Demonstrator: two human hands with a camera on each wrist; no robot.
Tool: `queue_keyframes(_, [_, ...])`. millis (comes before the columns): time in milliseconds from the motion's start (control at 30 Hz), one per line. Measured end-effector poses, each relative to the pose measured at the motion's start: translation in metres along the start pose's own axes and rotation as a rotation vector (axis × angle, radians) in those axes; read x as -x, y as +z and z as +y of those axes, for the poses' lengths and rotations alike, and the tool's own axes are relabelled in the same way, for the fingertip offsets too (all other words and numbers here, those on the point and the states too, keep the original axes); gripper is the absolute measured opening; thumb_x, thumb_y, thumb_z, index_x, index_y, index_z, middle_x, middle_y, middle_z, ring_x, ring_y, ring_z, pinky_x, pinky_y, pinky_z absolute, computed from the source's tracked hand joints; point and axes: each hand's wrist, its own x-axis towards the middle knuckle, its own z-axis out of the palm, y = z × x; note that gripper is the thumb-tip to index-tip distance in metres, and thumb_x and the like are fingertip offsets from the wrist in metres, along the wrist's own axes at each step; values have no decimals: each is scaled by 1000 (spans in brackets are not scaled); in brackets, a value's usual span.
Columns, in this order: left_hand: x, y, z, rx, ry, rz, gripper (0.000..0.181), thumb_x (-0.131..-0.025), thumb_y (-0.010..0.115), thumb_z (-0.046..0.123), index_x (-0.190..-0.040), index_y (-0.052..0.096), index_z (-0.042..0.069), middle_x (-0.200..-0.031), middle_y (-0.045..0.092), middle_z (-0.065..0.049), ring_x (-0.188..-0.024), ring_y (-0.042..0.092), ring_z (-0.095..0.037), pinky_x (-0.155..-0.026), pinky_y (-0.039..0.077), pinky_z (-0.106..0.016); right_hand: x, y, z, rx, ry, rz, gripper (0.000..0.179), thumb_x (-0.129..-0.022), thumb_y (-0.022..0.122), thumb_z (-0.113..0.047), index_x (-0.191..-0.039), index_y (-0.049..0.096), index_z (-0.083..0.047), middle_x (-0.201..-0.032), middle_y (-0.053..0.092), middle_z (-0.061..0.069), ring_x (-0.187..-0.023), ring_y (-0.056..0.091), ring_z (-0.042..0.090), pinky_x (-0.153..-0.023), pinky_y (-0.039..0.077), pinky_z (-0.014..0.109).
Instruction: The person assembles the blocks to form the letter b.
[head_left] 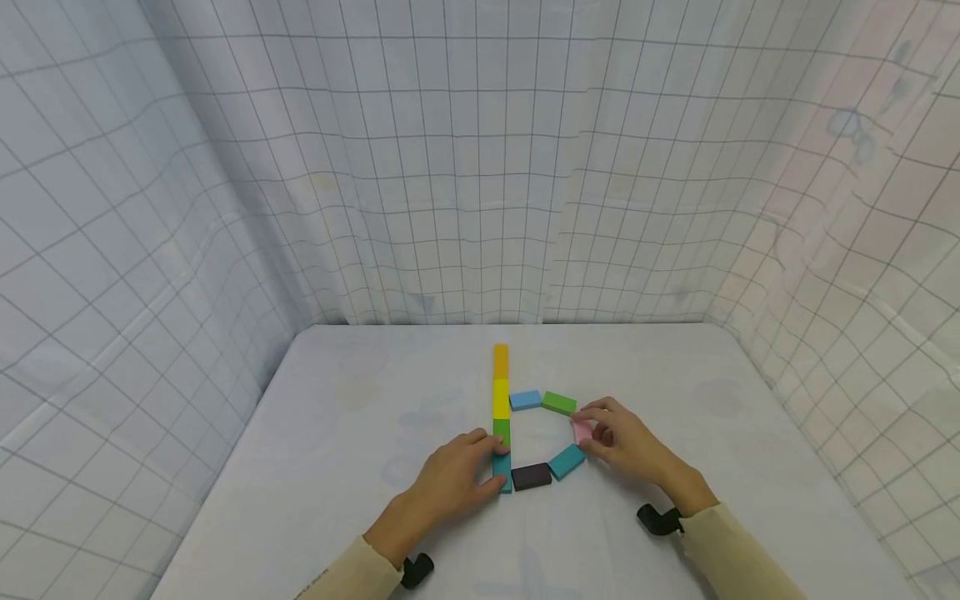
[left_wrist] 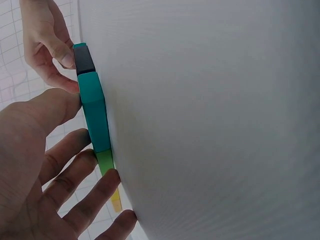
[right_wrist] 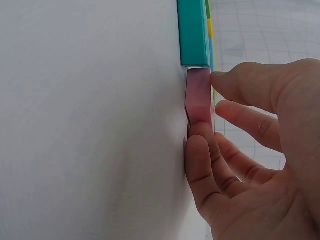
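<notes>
Flat oblong blocks lie on the white table. A straight column runs away from me: orange [head_left: 501,362], yellow [head_left: 501,399], green [head_left: 501,430], then a teal block [left_wrist: 94,112] nearest. My left hand [head_left: 453,475] touches the column's near end, fingers loosely spread along the teal and green blocks. Right of the column curve a light blue block [head_left: 526,401], a second green block [head_left: 559,403], a pink block [right_wrist: 199,95], a second teal block [head_left: 566,462] and a black block [head_left: 532,477]. My right hand [head_left: 626,442] pinches the pink block between thumb and fingers, partly covering it.
White cloth with a dark grid [head_left: 480,167] hangs behind the table [head_left: 360,375] and along both sides. A black wrist mount [head_left: 660,520] sits by the right sleeve, another black mount [head_left: 417,571] by the left sleeve.
</notes>
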Motion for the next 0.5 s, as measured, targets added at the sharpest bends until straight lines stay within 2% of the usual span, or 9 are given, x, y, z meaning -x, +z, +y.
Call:
queue_keyframes(167, [0, 0, 0, -3, -6, 0, 41, -103, 92, 33, -140, 81, 19, -128, 77, 3, -116, 75, -17, -106, 69, -44, 0, -1, -2, -18, 1, -3, 42, -107, 86, -13, -147, 77, -7, -144, 69, 16, -100, 66, 1, -87, 62, 24])
queue_keyframes(300, [0, -1, 0, -9, 19, 19, 42, -103, 92, 33, -140, 81, 17, -129, 79, 1, -118, 77, -19, -105, 69, -45, 0, -1, -4, -19, -8, 2, 42, -107, 86, -13, -148, 77, -6, -143, 70, 16, -99, 67, 1, -87, 63, 24])
queue_keyframes(500, [1, -1, 0, 0, 21, 21, 42, -103, 92, 33, -141, 81, 18, -130, 79, 2, -119, 77, -20, -104, 69, -46, -2, -1, -6, 4, -6, 3, 53, -108, 85, -15, -158, 70, -3, -140, 69, 18, -98, 68, 2, -86, 63, 24])
